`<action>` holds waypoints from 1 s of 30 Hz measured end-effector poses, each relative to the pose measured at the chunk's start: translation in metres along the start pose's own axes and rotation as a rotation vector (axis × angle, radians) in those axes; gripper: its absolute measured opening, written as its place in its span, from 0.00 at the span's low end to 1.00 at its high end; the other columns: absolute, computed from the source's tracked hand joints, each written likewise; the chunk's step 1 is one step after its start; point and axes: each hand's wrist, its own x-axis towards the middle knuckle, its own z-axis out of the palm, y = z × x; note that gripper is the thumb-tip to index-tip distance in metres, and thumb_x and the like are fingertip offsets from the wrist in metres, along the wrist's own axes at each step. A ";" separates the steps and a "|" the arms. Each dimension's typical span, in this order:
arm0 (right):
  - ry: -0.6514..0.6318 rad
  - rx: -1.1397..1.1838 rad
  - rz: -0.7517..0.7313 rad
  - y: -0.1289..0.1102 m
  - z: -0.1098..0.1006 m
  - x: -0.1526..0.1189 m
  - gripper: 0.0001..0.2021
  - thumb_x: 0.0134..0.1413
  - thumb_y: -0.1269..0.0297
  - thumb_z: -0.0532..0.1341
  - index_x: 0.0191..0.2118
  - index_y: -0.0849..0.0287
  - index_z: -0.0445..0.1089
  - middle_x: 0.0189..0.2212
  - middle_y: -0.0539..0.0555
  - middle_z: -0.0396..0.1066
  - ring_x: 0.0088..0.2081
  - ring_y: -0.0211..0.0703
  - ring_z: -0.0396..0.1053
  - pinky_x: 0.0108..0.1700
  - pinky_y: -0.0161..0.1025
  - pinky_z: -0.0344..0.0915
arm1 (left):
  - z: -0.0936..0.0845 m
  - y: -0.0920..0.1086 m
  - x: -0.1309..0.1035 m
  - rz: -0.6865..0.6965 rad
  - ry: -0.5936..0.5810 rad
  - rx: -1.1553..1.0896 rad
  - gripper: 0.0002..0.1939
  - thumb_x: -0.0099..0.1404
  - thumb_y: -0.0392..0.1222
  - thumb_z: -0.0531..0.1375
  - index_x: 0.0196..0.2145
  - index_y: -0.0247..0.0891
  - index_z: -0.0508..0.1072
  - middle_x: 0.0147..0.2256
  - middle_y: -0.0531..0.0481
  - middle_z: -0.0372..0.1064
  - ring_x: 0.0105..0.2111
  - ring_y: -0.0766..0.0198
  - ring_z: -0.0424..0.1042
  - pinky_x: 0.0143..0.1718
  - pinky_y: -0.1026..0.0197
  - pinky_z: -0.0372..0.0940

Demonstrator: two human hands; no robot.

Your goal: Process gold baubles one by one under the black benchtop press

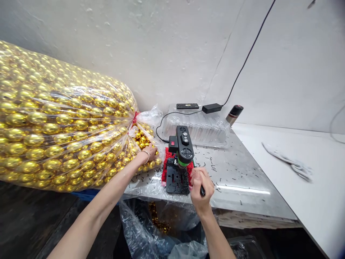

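Observation:
My left hand (150, 151) reaches into the opening of a large clear plastic bag (81, 126) full of shiny gold balls (141, 138). Its fingers are down among the balls, and their tips are hidden. A bracelet circles that wrist. My right hand (201, 185) is wrapped round the black-tipped lever handle (202, 191) of a small black bench drill press (185, 144). The drill has a red switch and a green band near its chuck. Its slotted black base (172, 181) stands on a red cloth (164, 172), and I see no ball under the chuck.
Dark shavings lie scattered over the metal table (237, 172). Behind the drill are a clear plastic tray (199, 129), a power adapter (212, 108) with a cord and a bottle (234, 114). Below the table edge, a plastic-lined container (140, 223) holds gold balls.

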 end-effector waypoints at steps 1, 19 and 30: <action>0.001 0.000 0.001 0.000 0.000 0.000 0.14 0.58 0.79 0.49 0.24 0.57 0.55 0.22 0.48 0.57 0.29 0.36 0.59 0.30 0.36 0.56 | 0.001 0.000 0.005 -0.033 -0.033 -0.013 0.16 0.64 0.45 0.60 0.46 0.33 0.71 0.46 0.43 0.69 0.44 0.54 0.71 0.45 0.50 0.68; -0.017 -0.009 -0.026 0.000 -0.002 0.001 0.13 0.57 0.80 0.49 0.25 0.57 0.56 0.24 0.49 0.59 0.30 0.37 0.60 0.31 0.36 0.57 | -0.010 0.019 -0.070 -0.374 -0.032 -1.638 0.09 0.55 0.37 0.65 0.35 0.33 0.75 0.34 0.45 0.75 0.28 0.67 0.73 0.27 0.68 0.68; -0.055 -0.077 0.007 -0.002 -0.005 -0.001 0.13 0.57 0.78 0.49 0.24 0.57 0.56 0.24 0.50 0.60 0.30 0.38 0.63 0.32 0.37 0.58 | 0.078 0.058 -0.089 -0.232 0.014 -1.211 0.20 0.48 0.42 0.69 0.38 0.37 0.71 0.36 0.47 0.74 0.35 0.62 0.73 0.35 0.61 0.67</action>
